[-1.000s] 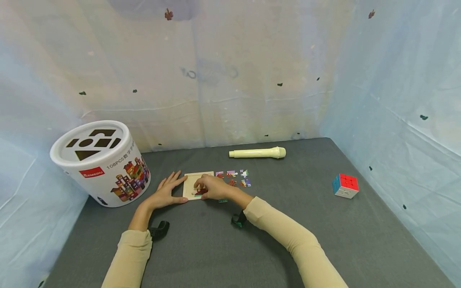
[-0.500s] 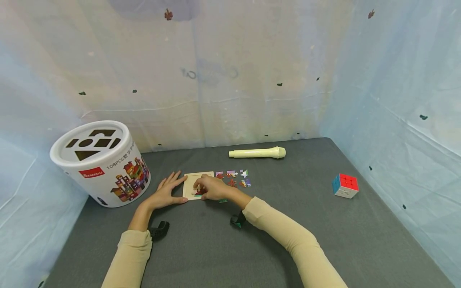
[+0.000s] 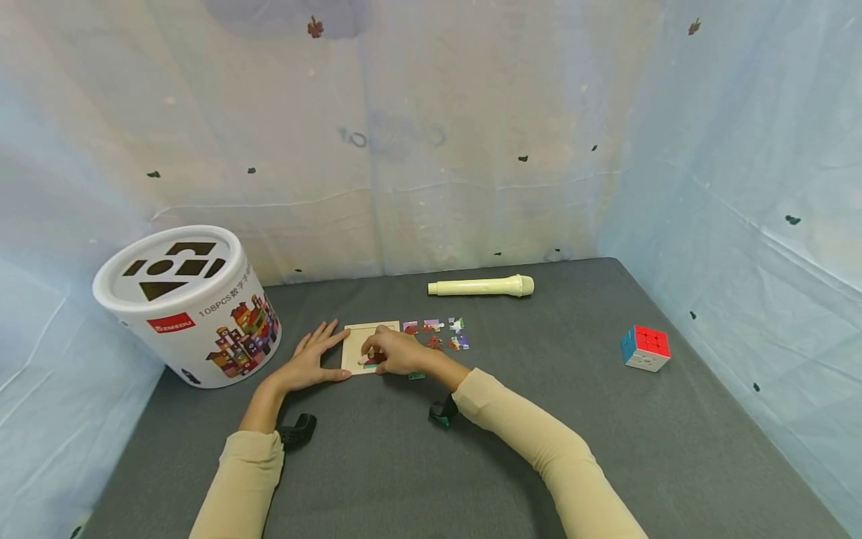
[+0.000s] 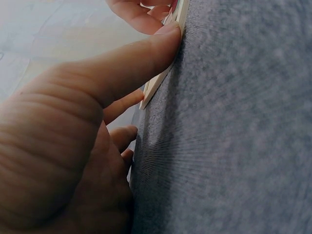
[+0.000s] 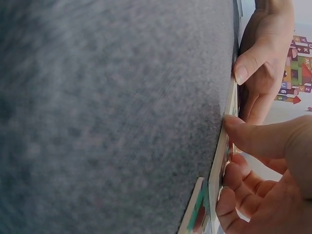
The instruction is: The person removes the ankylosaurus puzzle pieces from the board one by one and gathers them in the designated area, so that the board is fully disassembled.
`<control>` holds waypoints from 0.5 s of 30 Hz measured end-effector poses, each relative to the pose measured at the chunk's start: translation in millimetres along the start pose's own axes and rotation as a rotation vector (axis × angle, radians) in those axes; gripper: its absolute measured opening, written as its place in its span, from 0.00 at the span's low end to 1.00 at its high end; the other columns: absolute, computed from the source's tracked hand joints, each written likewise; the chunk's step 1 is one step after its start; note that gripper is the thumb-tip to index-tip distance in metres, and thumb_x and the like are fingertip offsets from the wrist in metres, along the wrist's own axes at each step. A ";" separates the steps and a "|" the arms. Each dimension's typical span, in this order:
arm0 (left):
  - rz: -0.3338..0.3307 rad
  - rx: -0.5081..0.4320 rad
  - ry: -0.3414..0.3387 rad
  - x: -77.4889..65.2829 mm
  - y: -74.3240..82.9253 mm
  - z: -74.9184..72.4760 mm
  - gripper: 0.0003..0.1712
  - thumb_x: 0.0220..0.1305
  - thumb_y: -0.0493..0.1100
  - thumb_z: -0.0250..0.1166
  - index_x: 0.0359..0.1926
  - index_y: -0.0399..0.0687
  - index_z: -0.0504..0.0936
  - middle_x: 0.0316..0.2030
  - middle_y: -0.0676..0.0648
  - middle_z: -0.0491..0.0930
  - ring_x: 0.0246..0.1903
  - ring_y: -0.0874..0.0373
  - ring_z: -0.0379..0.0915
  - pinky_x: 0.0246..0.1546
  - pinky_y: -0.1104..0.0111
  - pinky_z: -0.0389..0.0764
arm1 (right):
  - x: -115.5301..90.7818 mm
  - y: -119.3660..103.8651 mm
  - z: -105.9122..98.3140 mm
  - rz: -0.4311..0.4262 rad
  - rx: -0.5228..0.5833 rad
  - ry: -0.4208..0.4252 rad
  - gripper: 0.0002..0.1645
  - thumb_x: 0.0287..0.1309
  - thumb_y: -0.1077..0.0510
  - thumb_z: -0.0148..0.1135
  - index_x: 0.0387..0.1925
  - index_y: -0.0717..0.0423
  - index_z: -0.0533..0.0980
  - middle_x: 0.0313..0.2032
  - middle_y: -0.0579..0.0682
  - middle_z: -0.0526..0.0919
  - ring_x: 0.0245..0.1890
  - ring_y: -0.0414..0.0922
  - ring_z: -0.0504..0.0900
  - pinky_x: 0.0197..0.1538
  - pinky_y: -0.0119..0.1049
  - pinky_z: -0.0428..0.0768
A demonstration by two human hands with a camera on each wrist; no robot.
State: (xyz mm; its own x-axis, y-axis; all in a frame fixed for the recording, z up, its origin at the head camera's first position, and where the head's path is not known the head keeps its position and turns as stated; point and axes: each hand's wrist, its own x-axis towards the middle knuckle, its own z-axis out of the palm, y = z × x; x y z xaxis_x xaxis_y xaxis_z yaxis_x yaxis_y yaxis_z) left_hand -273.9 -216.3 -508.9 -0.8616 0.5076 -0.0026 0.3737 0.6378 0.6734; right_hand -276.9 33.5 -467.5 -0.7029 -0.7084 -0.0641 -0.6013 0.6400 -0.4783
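A small square wooden puzzle tray [image 3: 355,342] lies on the grey table. My left hand [image 3: 308,364] is spread at its left side, thumb at the near corner and a finger at the far corner. My right hand [image 3: 399,353] bends over the tray with curled fingers, at a coloured puzzle piece [image 3: 373,360] along the near edge. In the right wrist view, the right thumb [image 5: 243,129] touches the tray's near edge while the other fingers curl over its face. The right hand hides the tray's right part.
Several loose puzzle pieces [image 3: 460,342] lie right of the tray, and a teal-edged piece [image 5: 194,207] is beside its near right corner. A large white block bucket [image 3: 222,329] stands at left. A pale yellow toy microphone [image 3: 481,286] lies behind; a puzzle cube [image 3: 646,348] sits at right.
The right wrist and forearm have shifted very slightly left; the fingers stay on the piece in the tray. The left hand has not moved.
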 end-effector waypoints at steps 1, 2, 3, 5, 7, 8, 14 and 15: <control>-0.001 0.000 -0.001 0.1 0.0 0.1 0.54 0.57 0.56 0.74 0.77 0.42 0.57 0.77 0.31 0.41 0.75 0.32 0.26 0.68 0.35 0.28 | 0.7 0.5 0.5 0.003 0.001 0.000 0.23 0.59 0.60 0.72 0.57 0.53 0.79 0.46 0.50 0.75 0.40 0.40 0.76 0.41 0.29 0.75; -0.001 -0.001 0.000 0.1 0.0 0.1 0.54 0.57 0.56 0.74 0.77 0.42 0.57 0.77 0.31 0.41 0.75 0.32 0.26 0.67 0.35 0.28 | 1.5 1.5 1.2 0.003 0.002 0.001 0.23 0.59 0.60 0.72 0.56 0.52 0.79 0.46 0.50 0.75 0.40 0.40 0.76 0.41 0.29 0.74; -0.003 -0.002 -0.001 0.2 -0.2 0.1 0.54 0.57 0.56 0.74 0.77 0.42 0.57 0.77 0.31 0.41 0.75 0.32 0.26 0.67 0.35 0.28 | 2.1 2.5 1.7 0.003 0.005 0.003 0.23 0.58 0.60 0.72 0.56 0.52 0.80 0.46 0.49 0.75 0.40 0.40 0.76 0.41 0.29 0.74; -0.009 -0.004 -0.004 0.1 0.2 0.2 0.55 0.57 0.56 0.74 0.77 0.43 0.57 0.77 0.32 0.40 0.75 0.33 0.26 0.68 0.36 0.28 | 2.5 4.2 2.1 -0.003 0.015 0.003 0.23 0.58 0.60 0.72 0.56 0.52 0.79 0.45 0.49 0.75 0.40 0.40 0.76 0.41 0.29 0.74; -0.013 -0.005 -0.007 0.3 -0.1 0.1 0.55 0.58 0.57 0.74 0.78 0.44 0.57 0.77 0.33 0.40 0.75 0.33 0.26 0.68 0.36 0.28 | 2.7 5.6 2.0 -0.010 0.032 0.002 0.22 0.59 0.59 0.72 0.55 0.52 0.79 0.45 0.49 0.75 0.40 0.40 0.76 0.41 0.29 0.74; -0.014 -0.007 -0.007 0.3 -0.1 0.0 0.55 0.57 0.57 0.74 0.78 0.44 0.57 0.77 0.33 0.40 0.75 0.33 0.26 0.68 0.36 0.28 | 2.5 6.0 1.9 -0.014 0.042 0.001 0.21 0.60 0.59 0.71 0.55 0.52 0.79 0.45 0.49 0.75 0.40 0.40 0.76 0.41 0.29 0.74; -0.009 -0.015 -0.005 -0.4 1.6 -0.9 0.54 0.57 0.56 0.74 0.77 0.43 0.57 0.77 0.32 0.40 0.75 0.33 0.26 0.68 0.36 0.28 | 2.4 8.1 0.4 -0.037 0.148 0.000 0.17 0.65 0.65 0.63 0.54 0.54 0.77 0.45 0.51 0.78 0.39 0.40 0.77 0.41 0.31 0.76; -0.008 -0.015 -0.005 -0.3 2.0 -0.9 0.54 0.57 0.56 0.74 0.77 0.43 0.57 0.77 0.32 0.40 0.75 0.33 0.26 0.68 0.36 0.28 | 2.5 8.2 0.1 -0.042 0.165 0.002 0.17 0.65 0.67 0.61 0.54 0.55 0.77 0.45 0.52 0.79 0.39 0.41 0.78 0.41 0.31 0.76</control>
State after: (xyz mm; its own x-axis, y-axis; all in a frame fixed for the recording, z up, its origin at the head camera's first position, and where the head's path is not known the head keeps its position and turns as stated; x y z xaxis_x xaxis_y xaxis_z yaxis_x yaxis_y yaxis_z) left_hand -273.2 -215.8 -506.8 -0.8629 0.5053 -0.0120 0.3614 0.6334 0.6843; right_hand -283.5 36.9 -471.7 -0.6792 -0.7329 -0.0392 -0.5600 0.5520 -0.6178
